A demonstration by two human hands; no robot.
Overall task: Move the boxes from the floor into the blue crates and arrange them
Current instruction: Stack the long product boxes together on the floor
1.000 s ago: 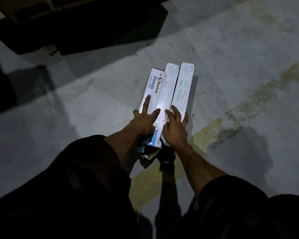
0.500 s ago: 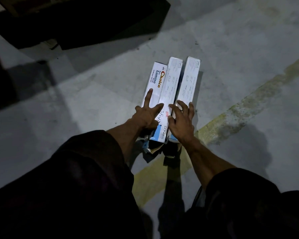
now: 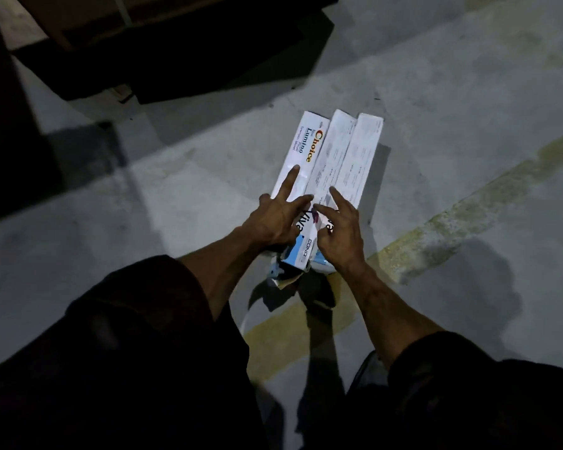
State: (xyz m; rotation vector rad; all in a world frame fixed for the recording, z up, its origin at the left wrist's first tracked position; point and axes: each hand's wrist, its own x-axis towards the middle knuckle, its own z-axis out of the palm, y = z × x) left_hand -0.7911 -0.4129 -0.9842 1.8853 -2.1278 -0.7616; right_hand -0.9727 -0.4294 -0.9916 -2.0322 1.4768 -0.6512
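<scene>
Three long white boxes lie side by side on the grey concrete floor. The left box point(image 3: 301, 151) reads "Choice Lumino". The middle box point(image 3: 330, 160) and the right box point(image 3: 361, 157) show small print. My left hand point(image 3: 278, 216) rests on the near part of the left box with fingers spread and straight. My right hand point(image 3: 340, 228) lies on the near ends of the middle and right boxes, fingers extended. The boxes' near ends look torn, with blue print. No blue crate is in view.
A faded yellow line point(image 3: 436, 232) crosses the floor diagonally under the boxes' near ends. A dark pallet-like structure point(image 3: 182, 60) with a brown carton stands at the top left. Dark shadow covers the left edge. My dark sleeves fill the bottom.
Both hands have stayed on the boxes' near ends while the three boxes slid slightly forward and right on the floor. My right fingers have spread a little.
</scene>
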